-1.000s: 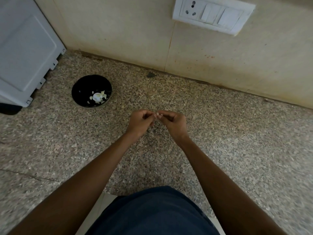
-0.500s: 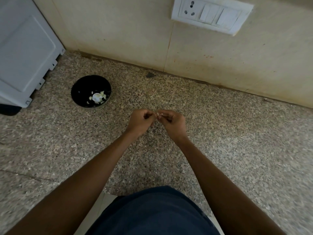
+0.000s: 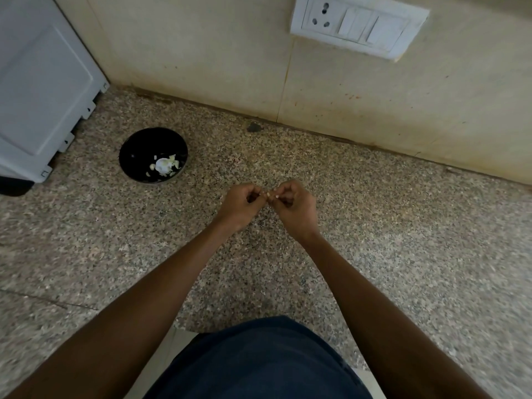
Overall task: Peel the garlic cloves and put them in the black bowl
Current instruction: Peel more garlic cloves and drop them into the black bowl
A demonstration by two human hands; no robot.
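Bowl unmoved; left hand [image 3: 240,204], right hand [image 3: 296,207] still pinch clove [image 3: 269,195].

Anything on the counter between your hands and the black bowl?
Nothing: in the head view, only bare speckled counter lies between the left hand and the black bowl. Both hands pinch a small clove; right hand.

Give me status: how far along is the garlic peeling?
Done: black bowl already holds pale garlic pieces. In hand: left hand and right hand pinch a small clove together over the speckled counter. Left: finish peeling it and drop it in.
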